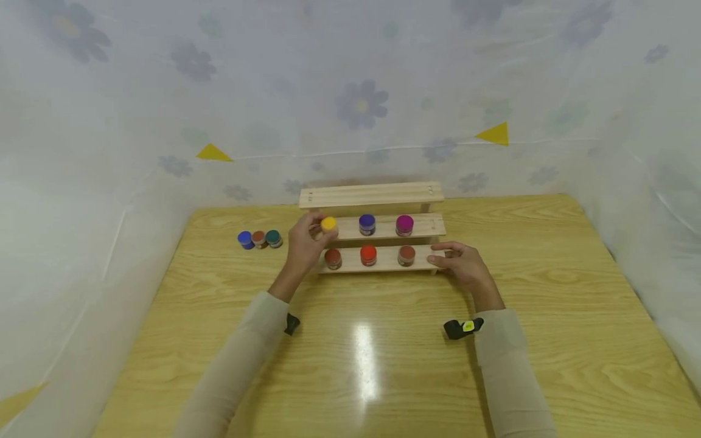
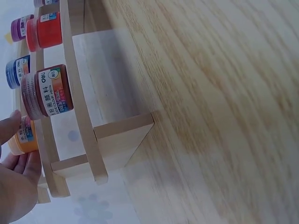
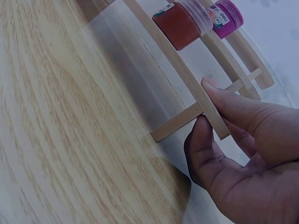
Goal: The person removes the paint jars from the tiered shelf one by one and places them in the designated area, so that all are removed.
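My left hand (image 1: 305,243) pinches a yellow paint jar (image 1: 328,224) at the left end of the middle step of a wooden three-step rack (image 1: 372,194). In the left wrist view, thumb and fingers lie around that jar, which looks orange there. With thumb above and fingers below, my right hand (image 1: 464,265) grips the right end of the lowest step. A dark blue jar (image 1: 367,224) and a magenta jar (image 1: 404,225) share the middle step. On the lowest step stand a brown jar (image 1: 333,258), a red jar (image 1: 369,255) and another brown jar (image 1: 406,255).
Left of the rack, a blue jar (image 1: 246,240), a brown jar (image 1: 260,239) and a green jar (image 1: 273,238) stand close together on the wood-grain table (image 1: 416,377). A flowered sheet (image 1: 274,97) hangs behind and at both sides.
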Tool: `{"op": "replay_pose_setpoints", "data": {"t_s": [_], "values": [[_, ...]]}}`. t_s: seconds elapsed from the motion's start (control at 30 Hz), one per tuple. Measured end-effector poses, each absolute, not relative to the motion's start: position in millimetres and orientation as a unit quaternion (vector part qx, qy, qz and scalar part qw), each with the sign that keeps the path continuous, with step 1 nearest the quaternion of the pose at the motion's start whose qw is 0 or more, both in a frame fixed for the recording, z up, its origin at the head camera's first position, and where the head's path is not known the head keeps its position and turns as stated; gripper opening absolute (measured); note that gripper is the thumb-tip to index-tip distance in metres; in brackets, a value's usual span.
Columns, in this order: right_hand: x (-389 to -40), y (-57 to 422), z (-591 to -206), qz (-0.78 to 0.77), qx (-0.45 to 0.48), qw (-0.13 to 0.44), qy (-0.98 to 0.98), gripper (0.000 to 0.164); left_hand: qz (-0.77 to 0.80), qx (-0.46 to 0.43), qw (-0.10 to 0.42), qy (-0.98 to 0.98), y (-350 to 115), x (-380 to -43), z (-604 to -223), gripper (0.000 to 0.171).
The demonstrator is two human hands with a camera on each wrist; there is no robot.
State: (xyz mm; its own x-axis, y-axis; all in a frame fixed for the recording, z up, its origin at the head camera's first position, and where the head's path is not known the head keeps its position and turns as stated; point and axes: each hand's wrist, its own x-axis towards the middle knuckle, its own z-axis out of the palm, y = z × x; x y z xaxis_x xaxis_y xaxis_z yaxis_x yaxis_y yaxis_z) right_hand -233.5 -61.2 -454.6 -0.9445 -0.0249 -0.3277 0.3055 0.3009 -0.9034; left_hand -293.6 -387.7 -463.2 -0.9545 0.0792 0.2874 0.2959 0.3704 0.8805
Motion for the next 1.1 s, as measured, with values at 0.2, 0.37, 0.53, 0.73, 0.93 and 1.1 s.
{"op": "replay_pose_setpoints", "data": {"t_s": [0.2,0.37,0.53,0.73,0.93,1.1], "values": [[-236.1,-60.7,-458.2,-0.581,0.09,0.144,0.796,0.048,-0.544,-0.108,0.097,-0.826,-389.2,-293.6,-463.5,0.045],[-242.9,-55.1,-471.0,-0.58,0.086,0.142,0.797,0.05,-0.545,-0.103,0.099,-0.826,-391.8,-291.7,-461.8,0.043],[-249.3,-49.7,-484.5,-0.573,0.084,0.137,0.804,0.055,-0.551,-0.094,0.096,-0.823,-396.0,-290.3,-459.1,0.046],[-253.4,-49.1,-490.0,-0.562,0.088,0.131,0.812,0.056,-0.566,-0.076,0.092,-0.816,-402.0,-289.7,-457.1,0.045],[-253.4,-45.7,-490.9,-0.546,0.095,0.136,0.821,0.061,-0.545,-0.093,0.127,-0.824,-407.9,-290.5,-459.5,0.042],[-252.3,-42.8,-489.9,-0.55,0.099,0.14,0.817,0.06,-0.539,-0.098,0.148,-0.824,-413.7,-288.6,-458.9,0.042]]}}
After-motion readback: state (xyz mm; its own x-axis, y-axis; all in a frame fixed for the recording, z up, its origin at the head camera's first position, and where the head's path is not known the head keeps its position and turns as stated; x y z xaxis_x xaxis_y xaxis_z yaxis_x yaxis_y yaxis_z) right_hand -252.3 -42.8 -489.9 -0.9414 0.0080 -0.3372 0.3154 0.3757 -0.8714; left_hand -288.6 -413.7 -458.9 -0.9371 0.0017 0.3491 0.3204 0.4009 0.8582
